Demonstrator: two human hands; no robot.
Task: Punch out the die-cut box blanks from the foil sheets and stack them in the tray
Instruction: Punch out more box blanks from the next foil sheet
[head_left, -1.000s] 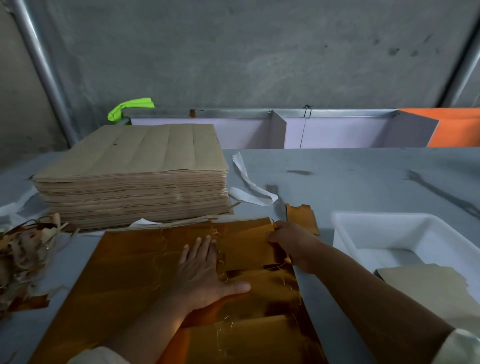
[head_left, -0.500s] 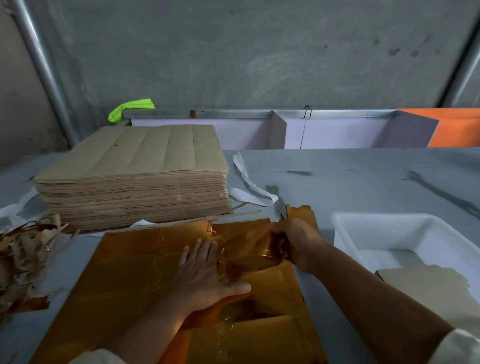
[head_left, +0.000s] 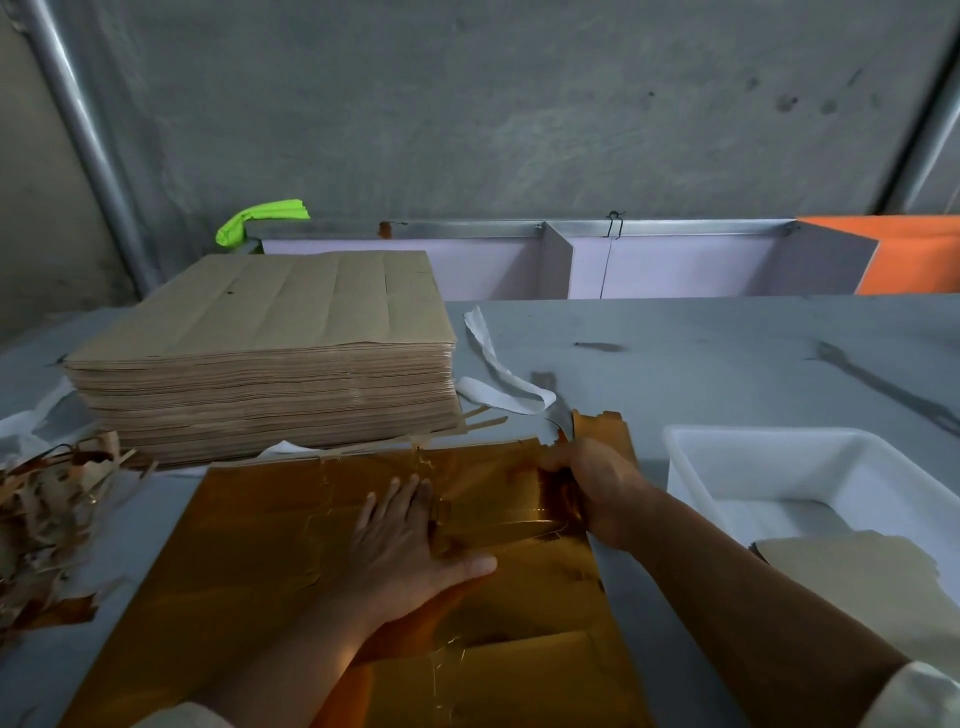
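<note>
**Gold blank half torn, big pile waiting**

Gold foil sheet (head_left: 291, 545) lies on the near surface (head_left: 727, 353). The left hand (head_left: 405, 545) presses it flat, fingers straight. The right hand (head_left: 602, 483) has its grip closed on a blank (head_left: 519, 499) at the sheet's far right corner, curling it up. The white tray (head_left: 696, 457) on the right holds only a few finished blanks (head_left: 857, 582). By the tall stack of sheets (head_left: 270, 364) far left, I'd say most work remains
</note>
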